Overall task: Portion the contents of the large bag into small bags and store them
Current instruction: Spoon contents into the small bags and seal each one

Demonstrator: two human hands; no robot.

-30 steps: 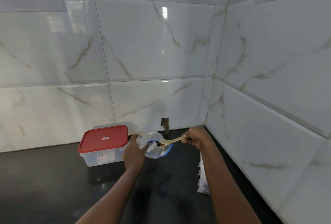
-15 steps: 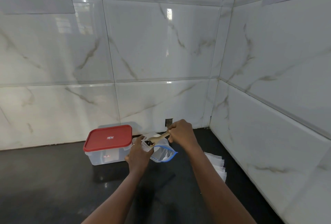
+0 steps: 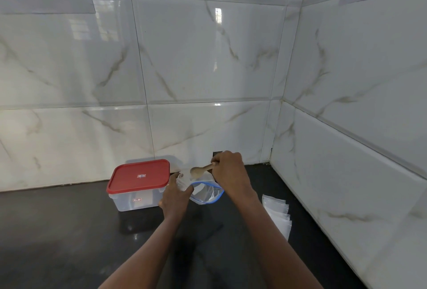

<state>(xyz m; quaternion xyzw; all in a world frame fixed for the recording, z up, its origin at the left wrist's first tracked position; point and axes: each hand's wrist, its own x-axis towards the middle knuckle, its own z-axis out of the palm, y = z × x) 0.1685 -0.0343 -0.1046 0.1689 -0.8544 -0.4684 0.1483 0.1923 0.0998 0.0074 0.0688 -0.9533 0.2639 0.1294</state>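
From my end, the marbled wall tiles [image 3: 208, 58] fill the view beyond both hands, and the black counter [image 3: 57, 231] runs beneath them. Just left of the left hand [image 3: 176, 198] stands a clear container [image 3: 136, 201] with its red lid [image 3: 138, 179] on. Off to the right of the right hand [image 3: 228, 171] lies a stack of small bags [image 3: 278, 215]. The large bag [image 3: 206, 194], blue-rimmed and open, sits below the right hand, right against the left. The left hand's fingers curl round a small clear bag [image 3: 182, 181]. The right hand grips a wooden spoon [image 3: 200, 171], its bowl over that bag's mouth.
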